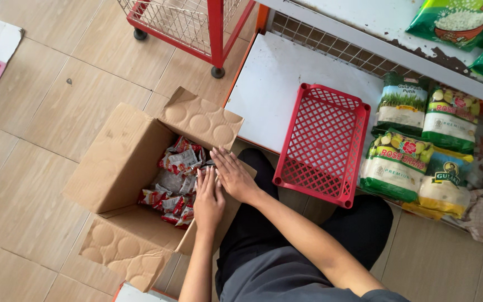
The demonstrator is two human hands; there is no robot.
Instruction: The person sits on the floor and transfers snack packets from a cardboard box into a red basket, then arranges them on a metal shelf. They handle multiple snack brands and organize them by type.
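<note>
An open cardboard box [124, 162] stands on the tiled floor with its flaps spread. Inside lie several small red and silver snack packets [175, 168]. My left hand [208, 198] reaches into the box with flat fingers resting on the packets at its right side. My right hand [233, 173] lies just beside it, fingers spread over the packets near the box's right wall. Neither hand visibly grips a packet.
A red plastic lattice basket [322, 142] rests on the low white shelf [269, 84]. Green and white bagged goods [415, 151] are stacked to its right. A red wire trolley [191, 25] stands at the top. My dark-clothed knees [264, 223] are beside the box.
</note>
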